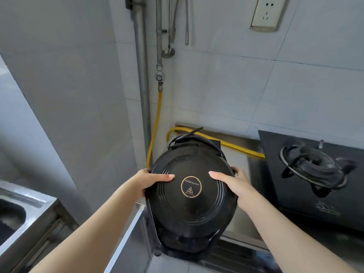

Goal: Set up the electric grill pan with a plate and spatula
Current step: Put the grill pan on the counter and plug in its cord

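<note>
The grill pan [191, 194] is held at the left end of the tabletop [254, 170], beside the stove [315, 174]. The left hand [149, 181] and right hand [234, 181] are clasped on opposite rims, thumbs on top. It is judged heavy, rigid and smooth; two-sided holds are advised.

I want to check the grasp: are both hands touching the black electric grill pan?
Touching. The head view shows the left hand and the right hand gripping opposite edges of the electric grill pan, thumbs lying on its top.
</note>
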